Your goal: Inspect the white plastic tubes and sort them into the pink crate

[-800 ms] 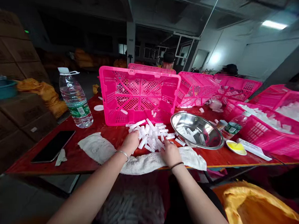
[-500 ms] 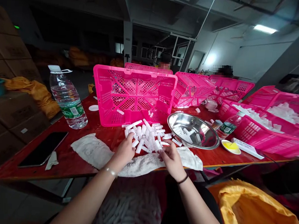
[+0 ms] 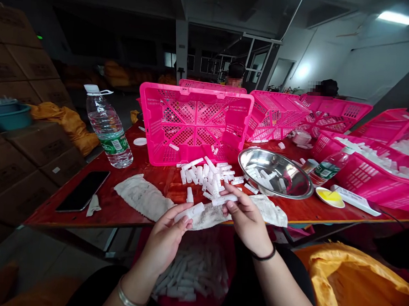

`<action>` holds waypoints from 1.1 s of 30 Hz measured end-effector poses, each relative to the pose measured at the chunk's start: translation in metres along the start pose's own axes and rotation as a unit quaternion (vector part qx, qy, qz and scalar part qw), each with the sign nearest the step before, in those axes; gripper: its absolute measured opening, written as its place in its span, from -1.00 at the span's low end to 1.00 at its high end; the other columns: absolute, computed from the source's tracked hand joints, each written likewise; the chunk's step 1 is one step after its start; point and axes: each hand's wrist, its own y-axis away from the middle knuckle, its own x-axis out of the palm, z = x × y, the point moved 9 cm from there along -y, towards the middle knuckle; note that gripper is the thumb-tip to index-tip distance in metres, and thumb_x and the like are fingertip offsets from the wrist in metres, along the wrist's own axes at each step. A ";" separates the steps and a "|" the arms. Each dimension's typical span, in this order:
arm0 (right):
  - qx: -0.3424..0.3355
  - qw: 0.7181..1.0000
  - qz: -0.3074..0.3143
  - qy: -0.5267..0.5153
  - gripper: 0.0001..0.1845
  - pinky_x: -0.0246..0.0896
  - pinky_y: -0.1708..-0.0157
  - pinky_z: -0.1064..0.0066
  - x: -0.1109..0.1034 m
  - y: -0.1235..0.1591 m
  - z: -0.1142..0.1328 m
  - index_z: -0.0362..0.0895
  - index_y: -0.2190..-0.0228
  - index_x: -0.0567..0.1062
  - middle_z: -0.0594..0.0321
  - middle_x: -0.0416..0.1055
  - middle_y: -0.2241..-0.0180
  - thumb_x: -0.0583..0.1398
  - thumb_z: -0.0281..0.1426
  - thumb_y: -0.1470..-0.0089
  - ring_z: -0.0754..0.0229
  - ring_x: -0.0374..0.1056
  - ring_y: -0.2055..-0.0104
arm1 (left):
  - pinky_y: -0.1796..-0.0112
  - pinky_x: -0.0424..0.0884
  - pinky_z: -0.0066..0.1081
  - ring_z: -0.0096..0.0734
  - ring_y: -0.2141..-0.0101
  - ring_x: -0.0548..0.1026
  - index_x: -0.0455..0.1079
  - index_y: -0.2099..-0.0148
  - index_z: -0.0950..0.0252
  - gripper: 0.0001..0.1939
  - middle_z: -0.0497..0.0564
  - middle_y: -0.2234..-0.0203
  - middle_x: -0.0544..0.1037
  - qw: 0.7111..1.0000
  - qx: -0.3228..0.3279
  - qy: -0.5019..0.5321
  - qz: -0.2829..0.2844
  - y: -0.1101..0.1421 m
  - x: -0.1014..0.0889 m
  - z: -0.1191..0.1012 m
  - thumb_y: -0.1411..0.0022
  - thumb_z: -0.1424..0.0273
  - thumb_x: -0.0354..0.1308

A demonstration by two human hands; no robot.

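Note:
My left hand (image 3: 167,237) is closed on a white plastic tube (image 3: 195,210), pinched between thumb and fingers above the table's front edge. Between the thumb and fingers of my right hand (image 3: 246,215) is another white plastic tube (image 3: 224,199), its end pointing toward the first one. Just beyond both hands lies a loose pile of similar white tubes (image 3: 203,175) on the red table (image 3: 168,187). A white cloth (image 3: 142,200) stretches along the edge beneath my hands. One single tube (image 3: 190,194) stands apart, near my left fingers.
A pink crate (image 3: 194,156) lies on its side behind the pile. To the right are a steel bowl (image 3: 301,191) holding tubes, a small dish (image 3: 335,201) and filled crates (image 3: 371,177). A water bottle (image 3: 112,134) and phone (image 3: 82,192) sit left. A yellow sack (image 3: 324,287) stands below right.
Both hands have drawn back from the pile toward me, each now lifting a white tube. My left hand has turned palm-up. The camera view has shifted slightly left.

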 end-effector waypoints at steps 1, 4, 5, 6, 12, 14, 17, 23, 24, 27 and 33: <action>-0.006 1.000 -0.006 -0.016 -0.65 0.32 0.31 0.41 -0.003 0.000 0.004 0.05 0.00 0.39 0.25 0.42 0.29 0.14 -0.33 -0.15 0.33 0.32 0.39 | 0.24 0.40 -0.54 -0.51 0.32 0.44 0.52 0.14 0.31 -0.58 0.08 0.21 0.54 1.000 -0.009 0.002 -0.001 0.003 0.000 0.001 0.11 0.33 0.43; -0.016 0.999 0.016 0.030 -0.74 0.34 0.30 0.40 -0.002 0.004 0.015 -0.02 0.12 0.50 0.23 0.43 0.34 0.19 -0.34 -0.11 0.29 0.37 0.35 | 0.27 0.42 -0.54 -0.53 0.36 0.46 0.53 0.15 0.30 -0.57 0.11 0.17 0.53 0.999 -0.041 0.033 0.002 0.010 0.006 0.009 0.15 0.36 0.45; -0.020 0.997 0.026 0.067 -0.76 0.34 0.29 0.41 0.000 0.006 0.019 -0.04 0.16 0.52 0.21 0.45 0.31 0.20 -0.34 -0.09 0.27 0.38 0.32 | 0.30 0.42 -0.56 -0.56 0.39 0.45 0.53 0.16 0.29 -0.58 0.10 0.19 0.54 0.998 -0.050 0.050 0.005 0.012 0.008 0.012 0.14 0.37 0.44; -0.027 0.994 0.031 0.101 -0.79 0.34 0.29 0.42 0.001 0.008 0.022 -0.05 0.20 0.53 0.20 0.46 0.29 0.22 -0.35 -0.08 0.26 0.38 0.30 | 0.33 0.41 -0.58 -0.59 0.42 0.44 0.54 0.17 0.28 -0.61 0.09 0.21 0.55 0.996 -0.057 0.066 0.010 0.013 0.010 0.015 0.12 0.37 0.44; -0.068 0.988 0.007 0.139 -0.82 0.36 0.30 0.45 -0.004 0.015 0.034 -0.06 0.22 0.50 0.20 0.50 0.29 0.22 -0.38 -0.07 0.27 0.41 0.30 | 0.43 0.36 -0.67 -0.61 0.46 0.43 0.52 0.17 0.31 -0.66 0.13 0.34 0.59 0.990 -0.084 0.108 0.023 0.017 0.013 0.018 0.03 0.33 0.38; -0.089 0.979 0.053 0.174 -0.83 0.36 0.23 0.44 0.000 0.014 0.042 -0.08 0.23 0.51 0.19 0.50 0.26 0.22 -0.41 -0.07 0.25 0.43 0.23 | 0.45 0.35 -0.67 -0.59 0.46 0.44 0.51 0.18 0.33 -0.66 0.13 0.36 0.59 0.991 -0.081 0.107 0.013 0.018 0.010 0.017 0.03 0.32 0.39; -0.108 0.958 0.140 0.226 -0.83 0.34 0.22 0.46 0.009 0.013 0.053 -0.11 0.23 0.52 0.17 0.51 0.27 0.20 -0.42 -0.09 0.25 0.43 0.23 | 0.57 0.29 -0.65 -0.57 0.56 0.40 0.48 0.22 0.37 -0.65 0.14 0.49 0.58 0.996 -0.073 0.047 0.023 0.020 0.010 0.016 -0.01 0.23 0.35; -0.009 0.951 0.190 0.245 -0.74 0.32 0.40 0.49 0.020 0.016 0.032 -0.16 0.19 0.50 0.20 0.47 0.39 0.14 -0.29 -0.14 0.33 0.37 0.46 | 0.44 0.43 -0.43 -0.38 0.49 0.48 0.42 0.04 0.34 -0.59 0.16 0.38 0.59 0.973 0.033 -0.219 0.068 0.024 0.015 -0.001 -0.15 0.17 0.19; 0.027 0.962 0.170 0.212 -0.71 0.31 0.46 0.50 0.018 0.017 0.023 -0.17 0.18 0.49 0.22 0.45 0.42 0.14 -0.25 -0.14 0.35 0.34 0.51 | 0.36 0.45 -0.39 -0.34 0.42 0.51 0.43 0.02 0.30 -0.62 0.15 0.32 0.58 0.956 0.072 -0.275 0.071 0.025 0.016 -0.008 -0.17 0.20 0.18; 0.108 0.984 0.108 0.090 -0.66 0.29 0.52 0.49 0.013 0.018 0.002 -0.19 0.21 0.49 0.30 0.39 0.55 0.17 -0.19 -0.10 0.36 0.29 0.56 | 0.11 0.39 -0.35 -0.25 0.17 0.49 0.46 0.02 0.15 -0.69 0.07 0.15 0.54 0.867 0.244 -0.429 0.075 0.035 0.026 -0.037 -0.16 0.37 0.20; 0.145 0.986 0.054 -0.057 -0.71 0.30 0.43 0.48 0.008 0.019 -0.006 -0.18 0.30 0.49 0.31 0.40 0.52 0.30 -0.24 0.03 0.36 0.33 0.48 | 0.18 0.40 -0.44 -0.32 0.23 0.51 0.42 -0.04 0.10 -0.60 0.02 0.24 0.56 0.782 0.368 -0.496 0.083 0.049 0.036 -0.051 -0.14 0.49 0.20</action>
